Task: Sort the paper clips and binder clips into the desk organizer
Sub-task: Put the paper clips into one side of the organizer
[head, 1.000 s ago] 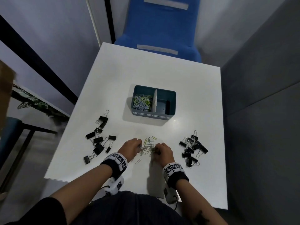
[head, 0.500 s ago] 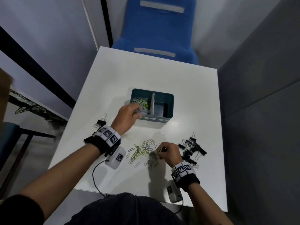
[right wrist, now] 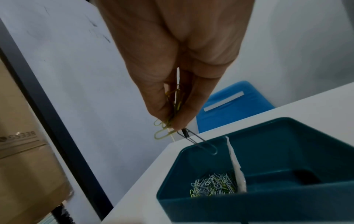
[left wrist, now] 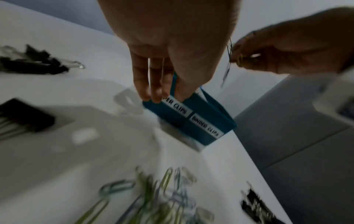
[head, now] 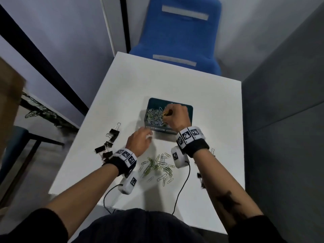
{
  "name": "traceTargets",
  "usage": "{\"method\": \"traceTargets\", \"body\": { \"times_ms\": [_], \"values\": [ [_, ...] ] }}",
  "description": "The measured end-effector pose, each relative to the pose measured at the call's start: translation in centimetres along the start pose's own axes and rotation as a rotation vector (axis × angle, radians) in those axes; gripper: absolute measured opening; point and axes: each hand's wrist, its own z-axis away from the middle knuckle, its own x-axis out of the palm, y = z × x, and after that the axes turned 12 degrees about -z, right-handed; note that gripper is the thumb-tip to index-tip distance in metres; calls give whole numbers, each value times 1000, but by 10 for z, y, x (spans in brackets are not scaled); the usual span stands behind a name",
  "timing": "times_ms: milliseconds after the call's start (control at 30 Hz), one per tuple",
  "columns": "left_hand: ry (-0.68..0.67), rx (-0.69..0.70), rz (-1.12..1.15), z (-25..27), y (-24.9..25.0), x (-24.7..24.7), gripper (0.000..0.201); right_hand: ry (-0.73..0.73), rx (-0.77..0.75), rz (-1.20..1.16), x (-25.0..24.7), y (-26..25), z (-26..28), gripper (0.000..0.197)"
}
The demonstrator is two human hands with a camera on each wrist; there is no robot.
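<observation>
The teal desk organizer (head: 190, 111) sits mid-table, a white divider (right wrist: 235, 166) splitting it in two. Its left compartment holds a heap of paper clips (right wrist: 212, 186). My right hand (head: 165, 114) hovers over that compartment and pinches a small bunch of paper clips (right wrist: 168, 131), one grey clip dangling. My left hand (head: 149, 135) is by the organizer's front left corner, its fingers (left wrist: 153, 84) straight and empty. Loose paper clips (head: 157, 166) lie between my wrists. Black binder clips (head: 108, 142) lie to the left; more binder clips (head: 199, 176) show beside my right forearm.
Labels on the organizer front (left wrist: 191, 119) read PAPER CLIPS and BINDER CLIPS. A blue chair (head: 180, 35) stands past the table's far edge. A grey partition (head: 284, 120) runs along the right side. Wrist camera cables hang over the near table edge (head: 177, 199).
My right hand rose from the loose pile with paper clips and moved over the organizer. My left hand drew back from the left compartment to the organizer's front corner.
</observation>
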Motion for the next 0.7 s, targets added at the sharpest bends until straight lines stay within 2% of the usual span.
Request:
{"method": "traceTargets", "body": {
  "times_ms": [100,233,400,467,567,633,700],
  "values": [
    [-170,-22,-66,22,-13,20,18,-55,43,11,4,-7,-23,15],
    [-329,-48,-166,46,-28,35,26,-85,74,5,6,3,-19,36],
    [-419,-46,-230,67,-33,49,44,-77,68,-55,16,45,32,22],
    [-436,-13,-235,72,-27,53,49,-132,102,32,27,77,59,19],
    [-474,69,-194,76,-16,61,55,-231,239,198,46,126,91,32],
    [-514,142,-177,77,-8,64,56,-231,281,237,56,145,105,39],
    [-536,216,-182,77,-1,67,53,-198,260,256,65,154,114,46]
  ]
}}
